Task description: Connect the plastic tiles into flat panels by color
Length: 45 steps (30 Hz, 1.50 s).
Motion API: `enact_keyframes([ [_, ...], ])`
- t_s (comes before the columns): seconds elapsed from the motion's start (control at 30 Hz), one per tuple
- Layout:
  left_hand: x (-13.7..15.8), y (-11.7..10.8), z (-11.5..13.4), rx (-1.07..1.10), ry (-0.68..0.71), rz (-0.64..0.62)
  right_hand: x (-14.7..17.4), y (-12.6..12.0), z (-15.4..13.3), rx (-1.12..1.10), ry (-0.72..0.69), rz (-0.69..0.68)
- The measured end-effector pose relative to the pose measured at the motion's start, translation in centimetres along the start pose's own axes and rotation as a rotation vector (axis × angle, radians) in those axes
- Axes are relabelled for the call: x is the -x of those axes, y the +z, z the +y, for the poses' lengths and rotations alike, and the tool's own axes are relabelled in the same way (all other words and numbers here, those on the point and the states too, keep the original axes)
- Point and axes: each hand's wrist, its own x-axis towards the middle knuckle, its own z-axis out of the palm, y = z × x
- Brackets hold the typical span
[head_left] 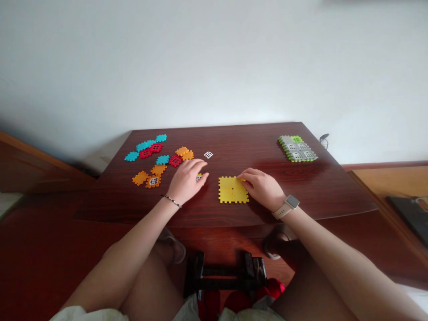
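A square panel of joined yellow interlocking tiles lies flat on the table near its front edge. My right hand is closed at the panel's upper right corner, with thumb and fingers on the edge. To the left, my left hand hovers low with thumb and fingers apart. Just beside its thumb is a yellow tile with a white window insert, partly hidden by the hand. Beyond that hand lies a loose white window piece.
Blue tiles, red window tiles and orange tiles are scattered at the left of the brown table. A grey and green tile block with window inserts sits at the back right. A white wall stands behind.
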Motion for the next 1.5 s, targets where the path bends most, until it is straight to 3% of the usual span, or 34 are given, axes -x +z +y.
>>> enact_keyframes([
  [0.13, -0.2, -0.7, -6.1, -0.23, -0.28, 0.022, 0.0, 0.1, 0.0, 0.01, 0.005, 0.007],
  [0.23, 0.2, -0.4, -8.5, -0.313, -0.398, -0.064, 0.0, 0.2, 0.0, 0.02, 0.016, 0.004],
  [0.47, 0.0, 0.1, -8.8, -0.291, -0.35, -0.104, -0.1, 0.1, -0.1, 0.021, 0.025, 0.004],
  [0.73, 0.3, -0.7, -8.5, -0.197, -0.246, -0.157, 0.0, 0.0, -0.1, -0.01, 0.04, 0.007],
  [0.9, 0.3, -2.0, -8.7, -0.155, -0.367, -0.1, -0.1, -0.3, -0.1, -0.02, 0.043, 0.003],
  [1.03, -0.5, -3.0, -11.4, -0.205, -0.55, 0.08, -0.1, -0.5, -0.2, -0.02, 0.051, 0.006],
  [1.1, -1.1, -3.1, -13.6, -0.265, -0.645, 0.105, 0.0, -0.6, -0.2, -0.026, 0.051, 0.004],
  [1.3, -2.7, -2.5, -19.6, -0.434, -0.748, -0.047, 0.2, -0.9, 0.0, -0.025, 0.06, 0.004],
  [1.5, -3.9, -1.5, -21.7, -0.462, -0.712, -0.122, 0.3, -1.0, 0.1, -0.026, 0.061, 0.004],
])
